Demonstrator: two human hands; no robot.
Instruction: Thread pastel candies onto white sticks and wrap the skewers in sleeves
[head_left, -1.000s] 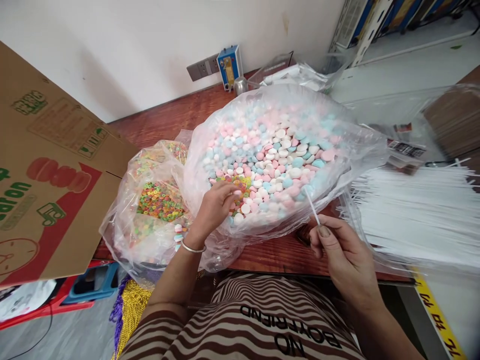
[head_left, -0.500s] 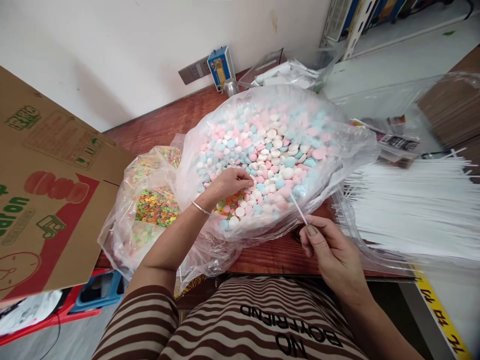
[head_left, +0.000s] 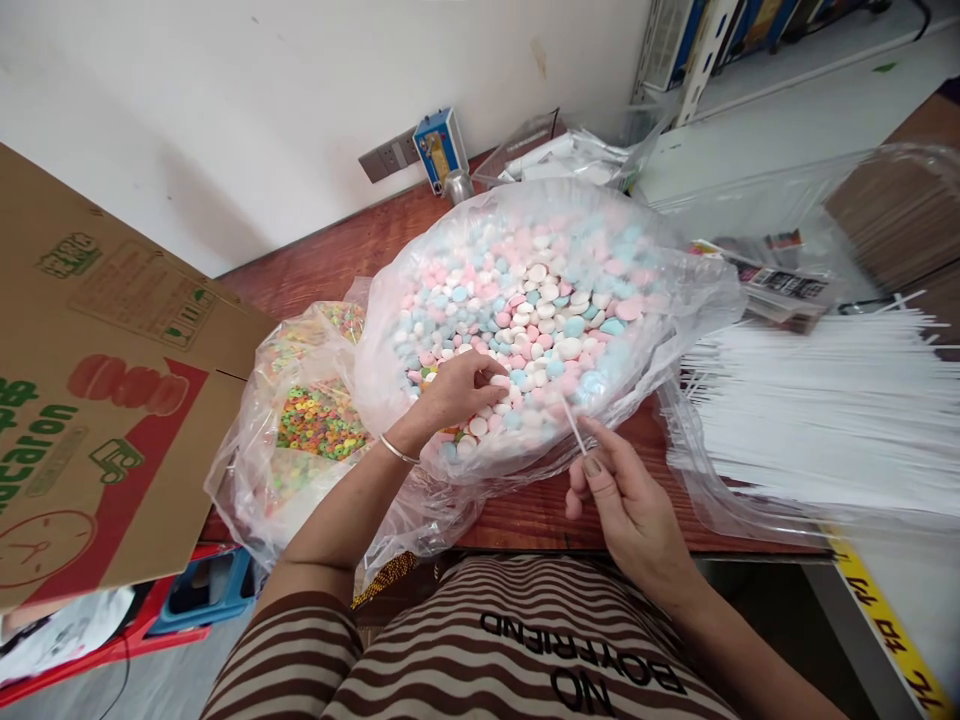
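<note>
A large clear plastic bag (head_left: 379,320) full of round pink, white and blue candies (head_left: 536,325) lies open on the table. My left hand (head_left: 461,388) is in among the candies at the near side, its fingers curled in a pinch; whether a candy is between the tips I cannot make out. Between thumb and fingers of my right hand (head_left: 626,500) is a thin white stick (head_left: 574,424), slanting up and left over the bag's near edge. A second bag of small ring-shaped colourful pieces (head_left: 319,418) sits to the left, partly behind my left forearm.
At the right, many white sticks (head_left: 825,410) lie in a clear plastic bag. A cardboard box (head_left: 150,300) stands at the left. Behind the candies are a small blue device (head_left: 440,150) and a clear bin (head_left: 634,145) of white packets. The red-brown table (head_left: 517,525) ends near my body.
My right hand has moved left with the stick, closer to my left hand. My left hand has shifted slightly down among the candies. The whole view has turned a little.
</note>
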